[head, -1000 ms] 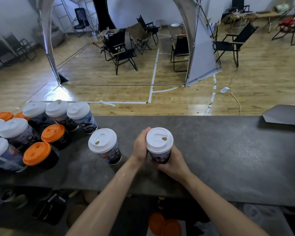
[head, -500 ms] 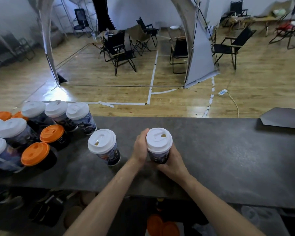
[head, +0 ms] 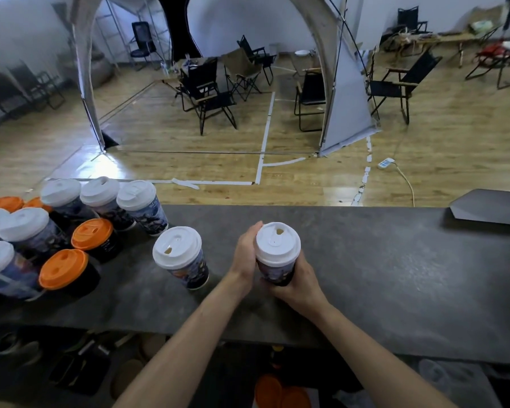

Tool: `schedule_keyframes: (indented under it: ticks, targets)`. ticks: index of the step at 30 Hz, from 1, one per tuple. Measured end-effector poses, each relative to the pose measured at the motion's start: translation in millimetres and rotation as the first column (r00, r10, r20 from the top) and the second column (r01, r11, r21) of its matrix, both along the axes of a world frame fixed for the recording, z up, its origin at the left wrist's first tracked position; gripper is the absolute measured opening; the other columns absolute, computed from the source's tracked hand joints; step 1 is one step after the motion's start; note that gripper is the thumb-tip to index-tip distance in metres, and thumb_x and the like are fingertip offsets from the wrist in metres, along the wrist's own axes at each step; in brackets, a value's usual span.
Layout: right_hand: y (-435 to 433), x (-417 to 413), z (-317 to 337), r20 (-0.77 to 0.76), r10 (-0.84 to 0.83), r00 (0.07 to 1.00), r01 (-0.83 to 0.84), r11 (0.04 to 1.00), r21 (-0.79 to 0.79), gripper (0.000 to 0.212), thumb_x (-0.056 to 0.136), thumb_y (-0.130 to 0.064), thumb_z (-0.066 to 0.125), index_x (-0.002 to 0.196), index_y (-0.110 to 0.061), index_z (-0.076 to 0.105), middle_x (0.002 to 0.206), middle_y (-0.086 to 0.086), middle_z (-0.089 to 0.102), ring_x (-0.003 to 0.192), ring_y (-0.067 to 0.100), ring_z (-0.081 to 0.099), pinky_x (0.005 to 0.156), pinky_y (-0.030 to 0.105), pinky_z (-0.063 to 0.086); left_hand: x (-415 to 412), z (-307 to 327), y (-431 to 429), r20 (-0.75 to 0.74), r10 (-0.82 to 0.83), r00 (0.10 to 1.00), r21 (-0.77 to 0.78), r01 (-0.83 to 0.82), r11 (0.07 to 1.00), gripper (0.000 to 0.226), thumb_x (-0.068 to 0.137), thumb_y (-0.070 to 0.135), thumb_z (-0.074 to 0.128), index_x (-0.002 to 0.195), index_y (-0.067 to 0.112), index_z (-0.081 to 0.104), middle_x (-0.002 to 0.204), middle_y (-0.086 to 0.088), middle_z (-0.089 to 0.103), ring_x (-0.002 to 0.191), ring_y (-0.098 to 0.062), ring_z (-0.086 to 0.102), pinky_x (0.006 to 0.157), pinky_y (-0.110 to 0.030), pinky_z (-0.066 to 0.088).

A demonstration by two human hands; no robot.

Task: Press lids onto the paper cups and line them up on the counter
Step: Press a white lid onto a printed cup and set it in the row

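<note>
Mid-frame, left hand (head: pixel 244 254) and right hand (head: pixel 302 283) curl their fingers round the lidded paper cup (head: pixel 276 270) on the desk (head: pixel 395 275); likely light and crushable, best gripped low, gently

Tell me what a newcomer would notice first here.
Both hands hold one white-lidded cup on the counter: the left hand on its side, the right hand round its base. A second lidded cup stands just left, then a cluster of white- and orange-lidded cups at far left.

Matt plastic lid (head: pixel 278 241), speckled stone-look counter (head: pixel 395 275)
</note>
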State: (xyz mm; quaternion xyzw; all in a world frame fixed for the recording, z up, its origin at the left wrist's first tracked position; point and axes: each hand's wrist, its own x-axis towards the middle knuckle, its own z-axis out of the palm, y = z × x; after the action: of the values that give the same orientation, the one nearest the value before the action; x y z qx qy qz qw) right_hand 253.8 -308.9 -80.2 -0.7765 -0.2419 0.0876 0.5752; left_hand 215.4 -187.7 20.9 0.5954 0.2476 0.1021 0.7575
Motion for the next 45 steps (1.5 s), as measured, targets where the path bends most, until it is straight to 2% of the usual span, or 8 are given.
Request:
schedule_keyframes:
  ticks: [8,13,19,25,32,38,41,45]
  targets:
    - [-1.1,1.8,-2.0,-0.008,0.045,0.999,-0.045,0.999,-0.009,0.090,0.058,-0.046,0.093,0.131,-0.042,0.039,0.133,-0.021,0.057,0.123,-0.007,0.055,0.100,0.023,0.051,-4.4,-14.6,-12.6,0.084,0.202,0.976,0.113,-0.211,0.971,0.040,0.109,0.017,0.039,0.081,0.017,0.068,0.066,0.019,0.072,0.068,0.007,0.066,0.064,-0.010,0.049]
    - [-4.5,5.7,-1.9,-0.012,0.056,0.998,-0.055,0.998,0.005,0.088,0.069,-0.016,0.091,0.136,-0.039,0.041,0.133,-0.026,0.056,0.124,-0.010,0.054,0.102,0.021,0.050,8.7,-13.9,6.4,0.045,-0.065,0.997,-0.025,0.066,0.998,0.048,0.109,0.033,0.037,0.101,0.000,0.071,0.094,-0.013,0.074,0.085,-0.015,0.071,0.080,-0.028,0.055]
    - [-1.8,3.3,-1.2,-0.014,0.045,0.999,-0.045,0.998,0.042,0.100,0.062,-0.038,0.094,0.146,-0.020,0.043,0.142,-0.009,0.058,0.132,0.004,0.054,0.106,0.025,0.048,-3.3,-25.5,-15.4,0.136,0.184,0.974,0.114,-0.200,0.973,0.043,0.111,0.019,0.036,0.085,0.016,0.070,0.072,0.015,0.075,0.073,0.006,0.067,0.070,-0.013,0.050]
    - [-5.4,3.4,-2.5,-0.036,0.049,0.998,-0.047,0.998,0.046,0.091,0.071,-0.014,0.092,0.148,-0.015,0.044,0.137,-0.021,0.057,0.126,-0.007,0.054,0.102,0.015,0.046,8.0,-15.4,0.7,0.085,-0.020,0.996,0.073,0.014,0.997,0.049,0.110,0.030,0.035,0.091,0.009,0.076,0.088,-0.007,0.077,0.085,-0.014,0.073,0.079,-0.026,0.056]
    - [-1.4,3.0,-2.5,0.002,0.031,1.000,-0.032,0.998,0.061,0.091,0.065,-0.022,0.094,0.141,-0.024,0.044,0.139,-0.010,0.058,0.129,0.002,0.055,0.104,0.023,0.048,-0.4,-19.7,-11.2,0.128,0.128,0.983,0.092,-0.140,0.986,0.049,0.112,0.020,0.031,0.079,0.016,0.067,0.069,0.012,0.072,0.070,0.002,0.065,0.067,-0.016,0.049]
    - [-2.6,6.7,-7.0,0.063,-0.046,0.997,0.043,0.998,0.046,0.083,0.064,-0.019,0.094,0.133,-0.031,0.049,0.131,-0.005,0.062,0.122,0.004,0.059,0.097,0.019,0.049,-7.9,-17.8,-25.3,0.066,0.180,0.982,0.183,-0.189,0.965,0.048,0.111,0.042,0.028,0.123,0.018,0.068,0.123,0.005,0.070,0.119,-0.010,0.063,0.109,-0.035,0.046]
    - [-1.6,12.4,-9.0,0.064,-0.048,0.997,0.047,0.999,0.016,0.073,0.062,-0.029,0.092,0.123,-0.034,0.053,0.123,-0.004,0.065,0.114,0.010,0.063,0.091,0.026,0.054,-27.5,-11.7,-23.5,0.140,0.146,0.979,0.463,-0.195,0.865,0.040,0.110,0.032,0.041,0.147,0.017,0.044,0.146,0.009,0.048,0.139,-0.005,0.043,0.119,-0.031,0.034]
    - [7.0,33.8,-0.9,0.057,-0.025,0.998,0.028,0.998,-0.049,0.070,0.068,-0.026,0.095,0.124,-0.023,0.053,0.122,-0.007,0.065,0.110,-0.001,0.062,0.088,0.011,0.049,-61.9,15.9,4.3,0.478,-0.013,0.878,0.739,-0.394,0.546,0.036,0.099,0.010,0.059,0.136,0.006,0.055,0.138,-0.002,0.056,0.133,-0.016,0.052,0.111,-0.033,0.042]
